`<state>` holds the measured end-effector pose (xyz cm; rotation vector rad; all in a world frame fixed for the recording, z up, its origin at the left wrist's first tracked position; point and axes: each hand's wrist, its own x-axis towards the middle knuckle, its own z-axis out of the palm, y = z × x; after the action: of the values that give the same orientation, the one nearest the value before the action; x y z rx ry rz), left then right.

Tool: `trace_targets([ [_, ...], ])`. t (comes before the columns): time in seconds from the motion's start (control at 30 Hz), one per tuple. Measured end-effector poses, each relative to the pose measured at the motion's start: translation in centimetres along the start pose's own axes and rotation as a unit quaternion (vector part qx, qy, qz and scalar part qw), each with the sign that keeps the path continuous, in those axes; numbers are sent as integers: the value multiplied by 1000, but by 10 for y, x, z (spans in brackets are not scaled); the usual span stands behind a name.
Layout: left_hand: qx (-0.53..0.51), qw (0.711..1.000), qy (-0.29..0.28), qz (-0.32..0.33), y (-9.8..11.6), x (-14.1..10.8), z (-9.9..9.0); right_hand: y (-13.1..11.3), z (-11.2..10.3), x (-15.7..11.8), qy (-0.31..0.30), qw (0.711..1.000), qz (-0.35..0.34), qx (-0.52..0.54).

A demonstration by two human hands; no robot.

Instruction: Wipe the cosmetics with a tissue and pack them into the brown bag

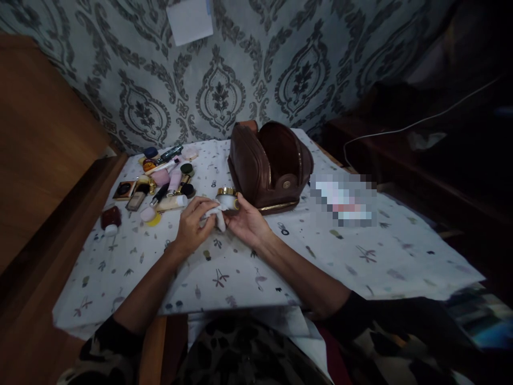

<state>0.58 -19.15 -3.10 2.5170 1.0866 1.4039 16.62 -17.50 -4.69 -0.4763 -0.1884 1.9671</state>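
Note:
In my right hand (250,222) is a small cosmetic jar (227,199) with a gold lid and a pale body, gripped between thumb and fingers. My left hand (196,223) is closed on a crumpled white wipe (217,218), held close against the jar's lower side. Just behind the jar stands a brown leather toiletry bag (252,171), unzipped at the top, its inside dark. Left of my hands lies a cluster of cosmetics, among them a cream tube (171,202), a pink bottle (175,181) and a foundation bottle (137,199).
A dark red bottle with a white cap (111,220) lies at the table's left. A blurred-out item (342,200) is right of the bag. The patterned tablecloth (320,267) covers the table, which meets the papered wall (220,91). A white cable (417,126) hangs at right.

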Motion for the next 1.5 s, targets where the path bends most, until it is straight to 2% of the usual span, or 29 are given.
trace_targets([
  [0.13,0,1000,16,-2,1,0,2,4,-1,-2,-28,999,-21,-23],
  [0.33,43,995,54,-78,-9,-4,3,14,-6,0,-47,996,-12,-77],
  [0.57,5,1000,20,-10,-5,0,1,4,-10,7,-12,999,14,-32],
  [0.7,6,1000,6,2,-1,-1,2,2,-10,6,-29,999,13,-16],
  [0.93,15,998,36,-45,-6,-1,2,11,-2,-3,-33,999,2,-40],
  [1.27,-24,999,-2,-28,-7,1,-3,3,-6,3,-31,999,14,-1],
  [1.5,-1,996,11,-90,-10,0,1,10,-5,-3,-46,998,32,-30],
])
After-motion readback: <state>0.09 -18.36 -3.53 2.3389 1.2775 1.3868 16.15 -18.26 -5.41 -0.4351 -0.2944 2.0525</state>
